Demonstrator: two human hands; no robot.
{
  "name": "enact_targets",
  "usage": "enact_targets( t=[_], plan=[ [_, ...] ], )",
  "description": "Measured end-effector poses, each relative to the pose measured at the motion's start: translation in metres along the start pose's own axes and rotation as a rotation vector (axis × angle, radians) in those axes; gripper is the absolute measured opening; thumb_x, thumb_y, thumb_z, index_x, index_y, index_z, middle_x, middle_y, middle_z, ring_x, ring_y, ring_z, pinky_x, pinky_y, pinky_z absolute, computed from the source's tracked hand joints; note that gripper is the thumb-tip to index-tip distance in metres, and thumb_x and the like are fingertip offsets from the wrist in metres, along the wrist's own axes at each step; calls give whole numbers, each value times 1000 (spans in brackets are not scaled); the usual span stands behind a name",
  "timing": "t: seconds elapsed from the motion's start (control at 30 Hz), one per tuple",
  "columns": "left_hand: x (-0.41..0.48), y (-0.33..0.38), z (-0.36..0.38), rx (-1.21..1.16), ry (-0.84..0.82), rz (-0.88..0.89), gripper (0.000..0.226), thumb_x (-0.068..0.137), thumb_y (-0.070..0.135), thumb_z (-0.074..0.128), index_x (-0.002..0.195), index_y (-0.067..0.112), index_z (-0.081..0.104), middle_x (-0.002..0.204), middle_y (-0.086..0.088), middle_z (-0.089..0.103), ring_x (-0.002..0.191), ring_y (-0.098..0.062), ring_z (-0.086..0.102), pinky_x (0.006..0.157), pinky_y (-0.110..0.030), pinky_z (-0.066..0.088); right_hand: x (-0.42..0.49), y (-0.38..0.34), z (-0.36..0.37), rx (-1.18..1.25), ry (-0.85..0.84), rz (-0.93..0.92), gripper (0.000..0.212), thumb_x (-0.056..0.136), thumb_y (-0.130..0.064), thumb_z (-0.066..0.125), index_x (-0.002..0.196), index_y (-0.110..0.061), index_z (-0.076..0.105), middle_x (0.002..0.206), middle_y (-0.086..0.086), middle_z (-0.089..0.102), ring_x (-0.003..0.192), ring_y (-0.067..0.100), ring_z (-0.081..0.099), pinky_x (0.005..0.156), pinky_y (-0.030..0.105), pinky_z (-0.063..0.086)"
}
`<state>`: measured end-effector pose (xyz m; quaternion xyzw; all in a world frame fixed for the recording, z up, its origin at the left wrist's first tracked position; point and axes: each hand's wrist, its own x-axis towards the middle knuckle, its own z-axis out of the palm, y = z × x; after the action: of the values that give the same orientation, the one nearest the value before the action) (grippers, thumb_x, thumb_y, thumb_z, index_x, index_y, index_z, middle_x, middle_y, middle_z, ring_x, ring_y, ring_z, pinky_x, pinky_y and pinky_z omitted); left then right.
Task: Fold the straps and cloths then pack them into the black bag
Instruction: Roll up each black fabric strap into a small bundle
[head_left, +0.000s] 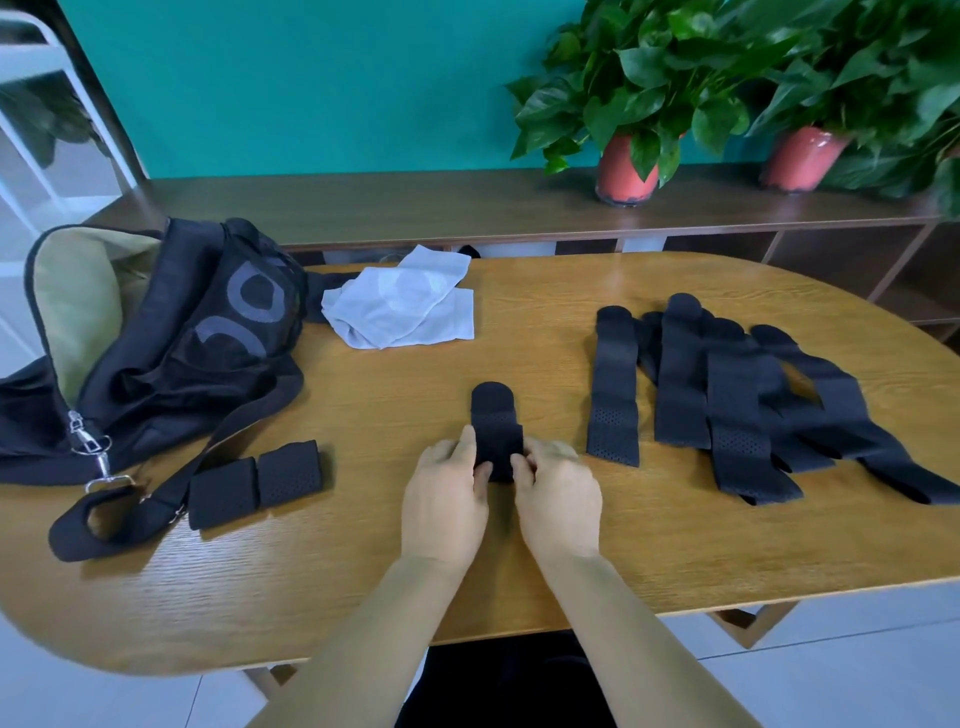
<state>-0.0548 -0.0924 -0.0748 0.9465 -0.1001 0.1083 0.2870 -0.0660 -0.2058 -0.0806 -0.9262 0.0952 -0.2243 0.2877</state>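
Observation:
A black perforated strap (496, 423) lies partly folded at the middle of the wooden table (519, 561). My left hand (448, 501) pinches its near left edge and my right hand (558, 499) pinches its near right edge. Two folded black straps (223, 492) (291, 473) lie side by side at the left. Several unfolded black straps (727, 400) are spread at the right. White cloths (402, 306) lie in a loose heap at the back. The black bag (171, 343) stands open at the far left, showing a pale lining.
The bag's shoulder strap (156, 493) loops over the table in front of the folded pieces, with metal clips (96, 460). Two potted plants (628, 166) (802, 156) stand on a low shelf behind the table. Floor tiles show beyond the near edge.

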Motion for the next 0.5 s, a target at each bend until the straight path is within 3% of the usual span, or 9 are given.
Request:
enact_targets(
  t=[0.13,0.23,0.37,0.43,0.5],
  plan=[
    [1,-2,2,-30,17,22,51,94,20,57,142,13,44,127,-5,54,110,-20,56,87,-30,50,0,-1,0,-37,-17,-2,24,91,-17,59,113,-10,65,96,7,65,78,22,63,64,32,54],
    [2,-7,5,-10,25,103,40,91,13,61,131,10,58,129,-6,54,112,-22,57,83,-31,53,-1,-1,2,-57,-16,-21,25,89,-15,61,113,-9,65,97,8,65,75,24,63,59,32,53],
    [5,-5,-2,167,-65,174,39,97,15,48,136,19,53,144,6,45,121,-18,43,81,-24,48,-2,1,6,-36,37,-54,25,83,-8,68,107,-5,67,95,10,62,69,25,63,52,31,52],
    [6,-6,-6,200,-103,194,42,99,17,41,141,21,46,149,9,39,126,-15,36,85,-22,46,-4,5,7,-37,72,-132,26,80,0,66,107,-3,67,102,11,62,82,27,64,59,33,56],
    [7,-5,-9,196,-142,211,44,98,19,39,142,20,44,150,9,38,129,-13,33,89,-22,46,-6,6,8,-79,37,-234,34,78,4,57,110,-1,66,117,15,63,105,32,61,79,38,56]
  ],
)
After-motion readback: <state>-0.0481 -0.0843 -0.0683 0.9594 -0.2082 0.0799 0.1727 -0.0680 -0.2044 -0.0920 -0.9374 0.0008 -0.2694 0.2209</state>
